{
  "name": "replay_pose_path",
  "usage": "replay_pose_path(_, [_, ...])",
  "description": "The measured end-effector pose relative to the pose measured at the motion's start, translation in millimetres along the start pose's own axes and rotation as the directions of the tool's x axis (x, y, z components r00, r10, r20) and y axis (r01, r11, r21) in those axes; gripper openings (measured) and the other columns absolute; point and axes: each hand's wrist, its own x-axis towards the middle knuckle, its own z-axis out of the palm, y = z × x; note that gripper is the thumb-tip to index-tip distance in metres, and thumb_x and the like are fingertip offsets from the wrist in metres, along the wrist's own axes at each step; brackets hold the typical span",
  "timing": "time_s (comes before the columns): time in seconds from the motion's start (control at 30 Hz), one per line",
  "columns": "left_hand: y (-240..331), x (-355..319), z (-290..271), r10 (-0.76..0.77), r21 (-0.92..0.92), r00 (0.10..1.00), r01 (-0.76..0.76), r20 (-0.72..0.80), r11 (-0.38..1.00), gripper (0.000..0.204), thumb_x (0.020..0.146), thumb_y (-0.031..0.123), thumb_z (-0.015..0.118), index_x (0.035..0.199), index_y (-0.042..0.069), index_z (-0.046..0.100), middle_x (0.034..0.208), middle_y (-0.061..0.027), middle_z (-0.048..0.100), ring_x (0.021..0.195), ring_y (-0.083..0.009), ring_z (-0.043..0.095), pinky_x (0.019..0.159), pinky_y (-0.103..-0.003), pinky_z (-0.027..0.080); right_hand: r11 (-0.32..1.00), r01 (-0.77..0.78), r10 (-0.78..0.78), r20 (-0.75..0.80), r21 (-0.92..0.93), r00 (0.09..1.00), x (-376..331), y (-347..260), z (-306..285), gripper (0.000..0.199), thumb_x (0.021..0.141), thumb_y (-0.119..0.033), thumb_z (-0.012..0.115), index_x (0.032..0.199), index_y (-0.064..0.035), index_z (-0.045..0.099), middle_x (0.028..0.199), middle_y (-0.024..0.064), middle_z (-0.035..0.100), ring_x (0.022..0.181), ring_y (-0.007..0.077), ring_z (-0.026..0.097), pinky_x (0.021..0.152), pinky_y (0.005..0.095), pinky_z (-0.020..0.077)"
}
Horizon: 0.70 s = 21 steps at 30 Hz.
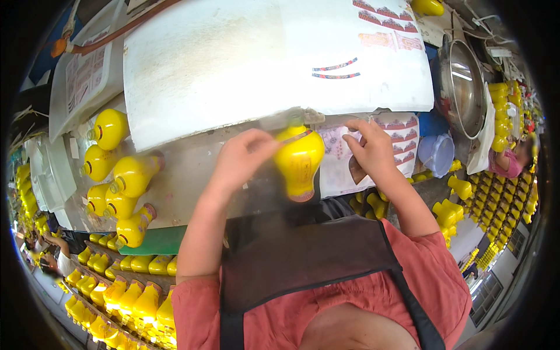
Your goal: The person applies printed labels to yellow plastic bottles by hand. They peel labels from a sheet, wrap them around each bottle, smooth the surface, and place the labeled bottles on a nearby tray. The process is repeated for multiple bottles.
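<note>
A yellow glossy vase [299, 166] lies on the bench in front of me, its neck pointing away and blurred. Across its shoulder runs a narrow, dark patterned decal strip [297, 137]. My left hand [248, 153] is at the strip's left end, fingertips closed together against it; the exact grip is blurred. To the right of the vase, my right hand [371, 147] is lifted with thumb and forefinger bent. A brown flat piece [357, 171] sticks out beneath its palm and looks tucked into the curled fingers, which are partly hidden. Printed decal sheet [402, 153] lies under that hand.
Two loose strips [336, 71] lie on the white board [221, 64], with more decals [388, 23] at its far right. Several yellow vases [133, 175] stand at left. A metal basin [466, 87] and a lilac bucket [436, 154] are at right. Racks of vases [140, 300] flank me.
</note>
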Motion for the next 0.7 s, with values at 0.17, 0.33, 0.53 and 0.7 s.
replay_pose_path(0.17, [-30, -10, -23, 0.023, -0.403, 0.995, 0.017, 0.093, 0.915, 0.035, 0.104, 0.034, 0.051, 0.113, 0.004, 0.067, 0.101, -0.0038, 0.068, 0.095, -0.0121, 0.06, 0.091, -0.029, 0.045, 0.975, -0.067, 0.06, 0.038, 0.21, 0.997, 20, -26, -13, 0.02, 0.086, -0.009, 0.074, 0.106, -0.004, 0.073, 0.082, 0.009, 0.068, 0.061, 0.0133, 0.057, 0.059, 0.0265, 0.0469])
replay_pose_path(0.33, [-41, -25, -70, -0.123, -0.387, 0.985, 0.068, -0.119, 0.919, 0.037, 0.107, 0.033, 0.045, 0.115, 0.004, 0.066, 0.101, -0.0054, 0.068, 0.097, -0.0134, 0.061, 0.092, -0.03, 0.047, 0.957, -0.065, 0.048, 0.067, 0.284, 0.997, 54, -70, -15, 0.021, 0.09, -0.016, 0.071, 0.108, -0.0057, 0.072, 0.083, 0.0113, 0.068, 0.064, 0.0188, 0.062, 0.061, 0.03, 0.0492])
replay_pose_path(0.53, [-14, -44, -163, 0.035, -0.487, 0.909, -0.254, -0.415, 0.836, 0.04, 0.108, 0.031, 0.04, 0.12, -0.001, 0.061, 0.105, -0.0083, 0.067, 0.1, -0.0159, 0.062, 0.094, -0.031, 0.049, 0.999, -0.051, 0.051, 0.153, -0.005, 0.987, 114, -112, -2, 0.032, 0.087, -0.03, 0.073, 0.103, -0.0018, 0.071, 0.076, 0.0136, 0.068, 0.064, 0.0292, 0.066, 0.063, 0.0381, 0.0525])
replay_pose_path(0.7, [15, -25, -242, 0.062, -0.558, 0.75, -0.541, -0.658, 0.63, 0.05, 0.109, 0.042, 0.039, 0.132, -0.001, 0.051, 0.124, -0.0158, 0.06, 0.114, -0.0232, 0.058, 0.103, -0.037, 0.047, 0.973, 0.006, 0.096, 0.425, -0.233, 0.9, 162, -119, 30, 0.042, 0.074, -0.043, 0.081, 0.08, -0.0043, 0.064, 0.078, 0.0168, 0.069, 0.076, 0.0353, 0.067, 0.07, 0.0446, 0.0527])
